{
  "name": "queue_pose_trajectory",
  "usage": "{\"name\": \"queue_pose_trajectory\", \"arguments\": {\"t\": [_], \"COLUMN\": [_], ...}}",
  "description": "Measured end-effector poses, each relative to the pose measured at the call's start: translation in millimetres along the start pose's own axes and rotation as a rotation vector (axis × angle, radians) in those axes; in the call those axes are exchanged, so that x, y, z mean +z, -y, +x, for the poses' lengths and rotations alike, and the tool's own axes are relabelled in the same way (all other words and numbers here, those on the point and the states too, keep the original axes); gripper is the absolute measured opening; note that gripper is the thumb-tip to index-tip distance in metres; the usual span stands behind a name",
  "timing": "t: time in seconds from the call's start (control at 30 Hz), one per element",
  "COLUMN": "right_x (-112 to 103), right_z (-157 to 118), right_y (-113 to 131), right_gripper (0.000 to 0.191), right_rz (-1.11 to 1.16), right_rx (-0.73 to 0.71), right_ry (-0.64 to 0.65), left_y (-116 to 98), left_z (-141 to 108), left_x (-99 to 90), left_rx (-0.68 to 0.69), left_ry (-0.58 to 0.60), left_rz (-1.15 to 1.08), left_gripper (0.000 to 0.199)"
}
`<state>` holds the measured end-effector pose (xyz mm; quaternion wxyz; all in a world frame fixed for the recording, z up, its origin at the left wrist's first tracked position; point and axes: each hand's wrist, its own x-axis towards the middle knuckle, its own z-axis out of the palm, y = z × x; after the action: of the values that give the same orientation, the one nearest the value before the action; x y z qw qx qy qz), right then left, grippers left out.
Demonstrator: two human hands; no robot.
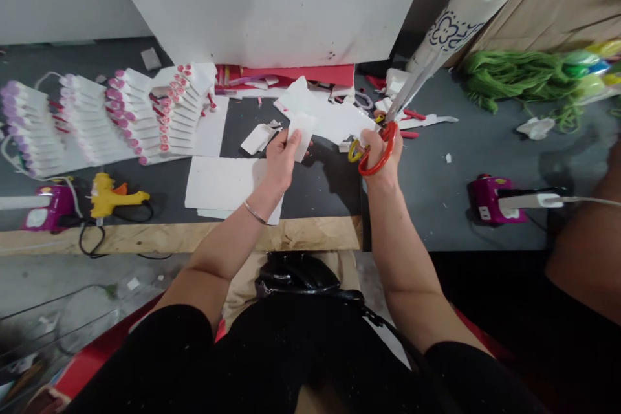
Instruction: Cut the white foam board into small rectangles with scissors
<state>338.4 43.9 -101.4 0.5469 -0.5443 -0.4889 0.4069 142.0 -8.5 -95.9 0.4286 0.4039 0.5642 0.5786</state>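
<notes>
My left hand (pixel 280 162) pinches a small piece of white paper (pixel 303 132) between thumb and fingers, above the dark table. My right hand (pixel 385 158) is wrapped round a pair of scissors (pixel 391 142) with red handles, the blades pointing up and away from me. A yellow ring (pixel 356 151) shows beside the right thumb; I cannot tell what it belongs to. Just beyond both hands lies a larger cut sheet of white paper (pixel 334 118). Small white offcuts (pixel 257 140) rest left of my left hand, and a stack of white sheets (pixel 226 184) lies under my left forearm.
To the left stand rows of white strips with pink and purple tips (pixel 130 113), a yellow glue gun (pixel 114 197) and a purple power socket (pixel 41 210). On the right are green yarn (pixel 514 74) and another purple socket (pixel 495 200). Someone's arm (pixel 589 233) shows at the right edge.
</notes>
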Motion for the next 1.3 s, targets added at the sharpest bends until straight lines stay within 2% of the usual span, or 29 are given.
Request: {"name": "queue_pose_trajectory", "arguments": {"t": [0.23, 0.53, 0.77, 0.93, 1.1, 1.3], "right_x": [-7.8, -15.7, -37.5, -45.1, -49.9, -58.2], "right_z": [14.4, 16.3, 41.0, 39.4, 33.6, 40.0], "right_y": [-11.3, 6.4, -1.7, 9.7, 27.4, 21.4], "right_gripper": [0.053, 0.053, 0.045, 0.033, 0.035, 0.033], "right_rz": [0.019, 0.068, 0.052, 0.167, 0.424, 0.405], "right_rx": [-0.077, -0.028, -0.043, -0.004, 0.089, 0.053], "right_ry": [-0.008, -0.13, -0.215, -0.265, -0.389, -0.394], "left_y": [5.1, 7.8, 7.0, 0.6, -4.0, -5.2], "left_z": [6.9, 10.2, 17.2, 15.2, 19.8, 24.8], "left_x": [0.4, -3.5, -8.9, -11.6, -14.7, -17.3], "left_rx": [0.06, 0.147, 0.145, 0.15, 0.179, 0.201], "left_ry": [-0.063, -0.109, -0.236, -0.276, -0.414, -0.448], "left_rz": [-0.012, -0.083, -0.095, -0.159, -0.244, -0.255], "left_gripper": [0.05, 0.062, 0.066, 0.064, 0.049, 0.036]}}
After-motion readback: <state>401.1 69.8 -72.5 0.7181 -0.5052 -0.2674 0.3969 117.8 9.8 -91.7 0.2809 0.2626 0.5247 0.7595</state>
